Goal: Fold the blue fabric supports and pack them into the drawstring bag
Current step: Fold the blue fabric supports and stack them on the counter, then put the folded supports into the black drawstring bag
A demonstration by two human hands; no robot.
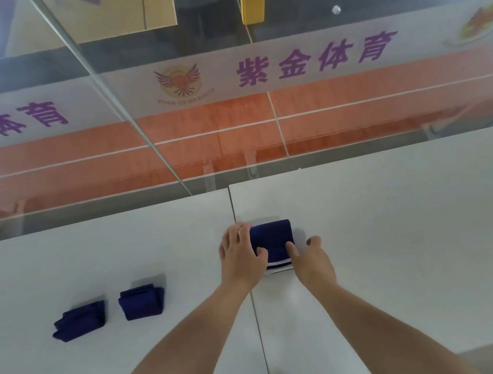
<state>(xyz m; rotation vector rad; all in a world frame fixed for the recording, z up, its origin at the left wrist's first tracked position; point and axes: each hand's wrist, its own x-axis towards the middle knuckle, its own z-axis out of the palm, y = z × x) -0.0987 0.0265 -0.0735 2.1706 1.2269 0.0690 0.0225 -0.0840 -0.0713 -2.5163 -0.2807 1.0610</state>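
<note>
A dark blue fabric support [273, 239] lies folded on the white table [399, 230], with a thin white edge showing under its near side. My left hand [241, 259] rests flat on its left end, thumb on the fabric. My right hand [310, 259] touches its near right corner with thumb and forefinger. Two more folded blue supports lie apart at the left: one support [141, 302] squarely folded, and another support [80, 320] more loosely folded further left. No drawstring bag is in view.
The table is two white tops joined by a seam [252, 295]. A glass wall [229, 111] with purple lettering stands right behind the far edge. The near edge of the right top runs at the lower right.
</note>
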